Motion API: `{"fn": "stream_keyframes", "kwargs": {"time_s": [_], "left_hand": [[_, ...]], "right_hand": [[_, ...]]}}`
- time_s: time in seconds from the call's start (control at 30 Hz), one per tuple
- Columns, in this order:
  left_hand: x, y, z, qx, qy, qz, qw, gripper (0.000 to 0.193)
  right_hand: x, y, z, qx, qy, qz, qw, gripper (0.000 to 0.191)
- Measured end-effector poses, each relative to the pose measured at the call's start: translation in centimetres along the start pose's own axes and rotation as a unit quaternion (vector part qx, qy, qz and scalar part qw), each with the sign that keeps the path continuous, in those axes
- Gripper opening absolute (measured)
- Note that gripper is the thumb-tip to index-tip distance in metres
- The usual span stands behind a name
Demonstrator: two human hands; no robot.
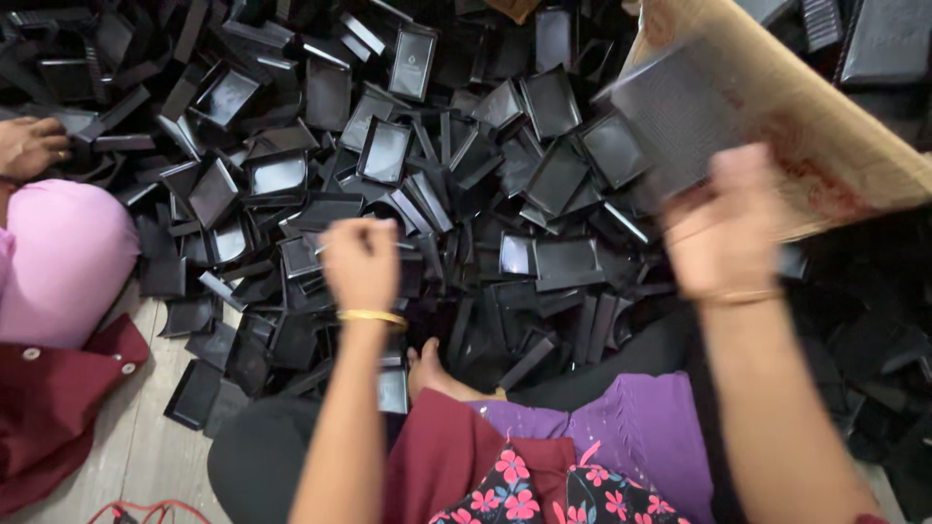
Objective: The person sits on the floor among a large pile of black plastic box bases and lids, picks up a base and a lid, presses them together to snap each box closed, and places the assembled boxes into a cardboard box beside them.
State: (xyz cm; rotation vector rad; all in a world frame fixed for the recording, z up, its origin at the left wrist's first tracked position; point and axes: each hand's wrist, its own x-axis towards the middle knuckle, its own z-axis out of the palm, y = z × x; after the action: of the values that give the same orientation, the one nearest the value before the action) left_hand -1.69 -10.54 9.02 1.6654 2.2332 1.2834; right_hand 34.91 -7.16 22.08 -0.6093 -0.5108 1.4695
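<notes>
A big heap of small black rectangular plastic trays (388,155) covers the floor in front of me. My left hand (361,260), with a gold bangle on the wrist, is down on the heap with its fingers curled around the edge of one tray; the grip is partly hidden. My right hand (723,233) is raised and blurred by motion, and it holds a black textured tray (670,121) at its lower edge. That tray is in front of a cardboard box (825,126) at the upper right.
Another person in pink and maroon clothing (58,262) sits at the left, with a hand (29,146) on the heap. My bare foot (427,369) shows at the pile's near edge. Pale plank floor (146,446) lies at the lower left, with a red cable.
</notes>
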Motion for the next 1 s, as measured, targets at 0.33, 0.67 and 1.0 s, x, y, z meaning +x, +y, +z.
{"fn": "stream_keyframes", "kwargs": {"time_s": [0.33,0.67,1.0], "left_hand": [[6.6,-4.1,1.8,0.249,-0.227,-0.303,0.892,0.131],[3.1,2.6,0.1,-0.013,-0.228,0.032,0.973,0.085],[-7.6,12.4,8.9,-0.563,-0.326,-0.238,0.721,0.058]], "right_hand": [[-0.2,11.4,-9.2,-0.768,-0.294,-0.065,0.566,0.064],[0.2,8.6,-10.0,-0.858,-0.208,0.11,0.457,0.039],[-1.8,6.8,-8.4,-0.357,-0.001,0.013,0.934,0.034]]}}
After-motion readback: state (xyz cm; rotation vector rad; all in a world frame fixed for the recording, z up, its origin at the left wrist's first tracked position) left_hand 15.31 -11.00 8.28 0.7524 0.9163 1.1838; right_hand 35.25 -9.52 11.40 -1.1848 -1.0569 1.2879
